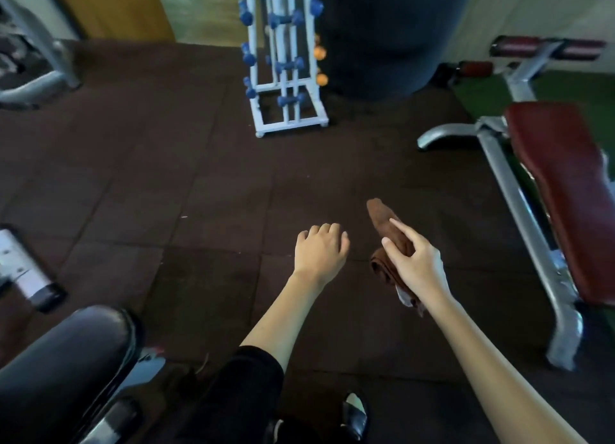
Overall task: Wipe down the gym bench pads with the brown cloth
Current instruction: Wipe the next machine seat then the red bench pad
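The brown cloth is rolled into a loose, long bundle, one rounded end pointing away from the person and the other end hanging below the palm, where a pale tag or edge shows. The right hand has its grip closed on the brown cloth, thumb and forefinger stretched along the roll, and holds it in the air above the floor. The left hand hovers just left of the cloth, apart from it, fingers curled loosely with nothing in them.

To the right of the cloth stands a gym bench with a dark red pad on a silver metal frame; red roller pads sit at its far end. The cloth is well apart from the pad.

The floor is dark brown rubber tile with visible seams. Beyond the cloth, farther from the person, a white rack holds blue dumbbells, and a large dark punching bag stands just right of that rack. Nearer than the cloth and to its left, a glossy black pad fills the corner.
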A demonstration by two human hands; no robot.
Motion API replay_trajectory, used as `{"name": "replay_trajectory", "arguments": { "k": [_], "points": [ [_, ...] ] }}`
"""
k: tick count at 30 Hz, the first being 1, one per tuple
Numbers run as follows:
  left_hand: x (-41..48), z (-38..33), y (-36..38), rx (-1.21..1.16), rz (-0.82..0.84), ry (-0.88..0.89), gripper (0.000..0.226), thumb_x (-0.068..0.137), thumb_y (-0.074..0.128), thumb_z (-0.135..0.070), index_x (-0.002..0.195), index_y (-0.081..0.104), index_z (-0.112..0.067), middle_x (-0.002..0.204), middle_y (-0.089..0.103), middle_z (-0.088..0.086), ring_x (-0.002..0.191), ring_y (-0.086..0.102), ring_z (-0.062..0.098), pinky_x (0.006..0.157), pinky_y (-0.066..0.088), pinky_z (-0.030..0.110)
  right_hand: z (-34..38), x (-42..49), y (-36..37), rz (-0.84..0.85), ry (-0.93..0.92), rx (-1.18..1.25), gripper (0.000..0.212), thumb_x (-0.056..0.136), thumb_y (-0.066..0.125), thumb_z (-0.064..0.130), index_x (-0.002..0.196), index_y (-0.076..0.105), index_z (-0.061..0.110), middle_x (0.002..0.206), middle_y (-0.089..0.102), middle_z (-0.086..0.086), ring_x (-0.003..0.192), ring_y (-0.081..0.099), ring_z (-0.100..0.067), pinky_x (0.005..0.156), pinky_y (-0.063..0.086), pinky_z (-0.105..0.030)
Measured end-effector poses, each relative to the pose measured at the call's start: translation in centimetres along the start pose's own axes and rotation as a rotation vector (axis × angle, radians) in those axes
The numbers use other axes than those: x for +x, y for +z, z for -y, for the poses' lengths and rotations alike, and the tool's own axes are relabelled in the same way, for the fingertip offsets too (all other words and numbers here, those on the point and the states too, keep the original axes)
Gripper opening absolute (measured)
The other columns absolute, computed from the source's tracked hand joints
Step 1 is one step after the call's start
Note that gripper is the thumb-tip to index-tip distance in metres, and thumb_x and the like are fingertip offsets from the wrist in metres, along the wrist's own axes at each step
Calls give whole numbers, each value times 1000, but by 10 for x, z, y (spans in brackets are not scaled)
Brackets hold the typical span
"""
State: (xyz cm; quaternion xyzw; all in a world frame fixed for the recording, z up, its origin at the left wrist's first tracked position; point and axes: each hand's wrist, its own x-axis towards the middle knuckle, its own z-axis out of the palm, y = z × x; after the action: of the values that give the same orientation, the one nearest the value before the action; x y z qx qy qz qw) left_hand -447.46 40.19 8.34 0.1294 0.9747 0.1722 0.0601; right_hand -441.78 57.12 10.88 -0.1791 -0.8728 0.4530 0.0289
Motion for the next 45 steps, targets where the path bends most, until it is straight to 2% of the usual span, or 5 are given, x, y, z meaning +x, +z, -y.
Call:
{"name": "replay_trajectory", "arguments": {
  "k": [4, 9, 19, 31, 45],
  "points": [
    [11, -66, 17, -1, 39, 86, 35, 99, 29, -35, 112, 57, -19, 113, 62, 1, 110, 54, 25, 94, 37, 40, -33, -4, -60, -84, 28, -25, 41, 89, 64, 35, 130, 57, 33, 134, 58, 8, 125, 52, -11, 102, 39, -25],
    [21, -135, 35, -10, 74, 175, 34, 99, 31, -35, 114, 57, -18, 114, 62, 2, 111, 53, 26, 94, 37, 41, -72, -5, -117, -167, 84, -58, 42, 89, 62, 37, 131, 56, 33, 133, 58, 7, 124, 52, -13, 102, 39, -27],
    [75, -224, 58, 32, 159, 343, 38, 99, 29, -36, 120, 55, -18, 121, 60, 1, 115, 51, 24, 97, 37, 40, -112, 17, -179, -282, 204, -49, 42, 91, 60, 38, 132, 54, 35, 133, 56, 9, 121, 53, -11, 92, 37, -20],
    [228, -296, 71, 40, 227, 492, 38, 99, 29, -37, 119, 56, -18, 118, 60, 1, 113, 51, 22, 97, 35, 39, -124, 144, -223, -417, 304, 18, 40, 91, 61, 37, 130, 55, 38, 130, 57, 11, 117, 55, -10, 91, 37, -19],
    [393, -396, 110, 54, 315, 570, 38, 99, 29, -37, 118, 55, -18, 119, 59, 2, 115, 48, 22, 99, 33, 39, -182, 301, -292, -499, 342, 5, 40, 89, 60, 39, 128, 56, 37, 129, 59, 11, 119, 56, -12, 101, 44, -34]
  ]
}}
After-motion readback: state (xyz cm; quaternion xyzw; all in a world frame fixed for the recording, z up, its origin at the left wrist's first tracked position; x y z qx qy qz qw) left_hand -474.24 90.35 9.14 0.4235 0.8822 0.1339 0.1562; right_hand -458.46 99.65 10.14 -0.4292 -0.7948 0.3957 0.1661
